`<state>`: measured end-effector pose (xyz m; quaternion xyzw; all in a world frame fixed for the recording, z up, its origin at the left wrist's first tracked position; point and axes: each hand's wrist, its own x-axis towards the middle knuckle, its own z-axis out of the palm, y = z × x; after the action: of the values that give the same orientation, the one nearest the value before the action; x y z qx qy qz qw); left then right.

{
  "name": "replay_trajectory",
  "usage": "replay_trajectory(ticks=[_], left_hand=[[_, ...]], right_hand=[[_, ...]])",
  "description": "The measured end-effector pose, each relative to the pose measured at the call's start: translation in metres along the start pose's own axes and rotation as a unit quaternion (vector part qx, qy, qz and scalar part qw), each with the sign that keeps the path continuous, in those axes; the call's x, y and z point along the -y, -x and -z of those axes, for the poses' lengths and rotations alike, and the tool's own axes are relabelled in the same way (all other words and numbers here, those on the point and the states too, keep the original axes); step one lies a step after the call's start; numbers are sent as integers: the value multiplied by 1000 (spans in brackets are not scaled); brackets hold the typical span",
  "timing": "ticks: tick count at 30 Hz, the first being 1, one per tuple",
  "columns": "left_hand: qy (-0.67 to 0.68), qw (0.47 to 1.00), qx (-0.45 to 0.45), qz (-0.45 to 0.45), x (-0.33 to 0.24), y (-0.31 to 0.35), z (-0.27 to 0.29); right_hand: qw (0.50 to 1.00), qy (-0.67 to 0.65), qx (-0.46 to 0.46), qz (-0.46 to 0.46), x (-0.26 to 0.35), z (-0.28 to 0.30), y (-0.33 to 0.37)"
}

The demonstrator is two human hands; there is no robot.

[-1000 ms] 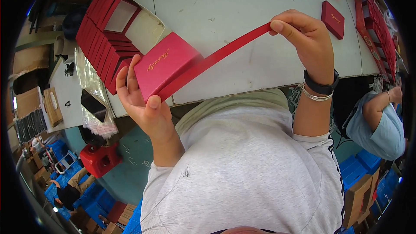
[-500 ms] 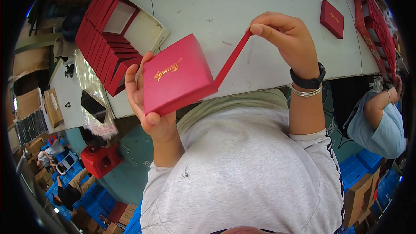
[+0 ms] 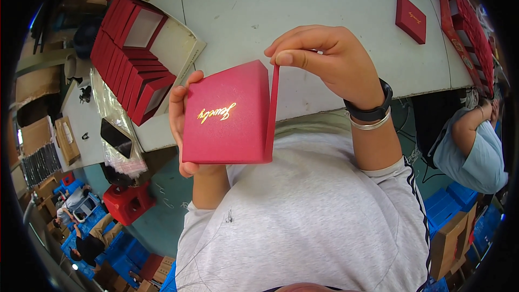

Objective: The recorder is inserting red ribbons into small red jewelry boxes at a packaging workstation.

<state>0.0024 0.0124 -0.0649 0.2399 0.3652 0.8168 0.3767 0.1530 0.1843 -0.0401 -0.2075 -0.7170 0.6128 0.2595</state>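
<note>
My left hand (image 3: 178, 109) is closed round the left side of a square red jewelry box (image 3: 226, 130) with gold script on its top. It holds the box up in front of my body, over the table's near edge. A narrow red ribbon (image 3: 273, 97) runs up from the box's near right corner, close along its right side. My right hand (image 3: 336, 66) pinches the ribbon's upper end between thumb and fingers, just past the far right corner. The ribbon's lower end meets the box; how it is fixed there is hidden. A dark band and bangles circle my right wrist.
Left on the table (image 3: 232, 5), a cream carton (image 3: 184, 35) holds rows of red box parts (image 3: 121, 48). A phone (image 3: 116, 137) lies on clear plastic bags. One closed red box (image 3: 411, 19) sits far right. Another person's arm (image 3: 469, 132) shows at right; a red stool (image 3: 128, 203) stands lower left.
My right hand has moved left, bringing the ribbon from a slant away from the box to nearly upright against its right side. My left hand has turned the box squarer and slightly lower.
</note>
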Motion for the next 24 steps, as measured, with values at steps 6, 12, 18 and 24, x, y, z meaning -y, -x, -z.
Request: replay_trajectory(ticks=[6, 12, 18, 24], left_hand=[[48, 997, 55, 12, 4, -2, 3], [152, 978, 141, 15, 16, -5, 5], [273, 948, 158, 36, 27, -6, 12], [165, 979, 4, 116, 21, -10, -4]], right_hand=[[998, -48, 14, 26, 0, 2, -1], [993, -100, 55, -24, 2, 4, 0], [964, -239, 115, -24, -6, -11, 5], [944, -325, 51, 29, -29, -18, 6]])
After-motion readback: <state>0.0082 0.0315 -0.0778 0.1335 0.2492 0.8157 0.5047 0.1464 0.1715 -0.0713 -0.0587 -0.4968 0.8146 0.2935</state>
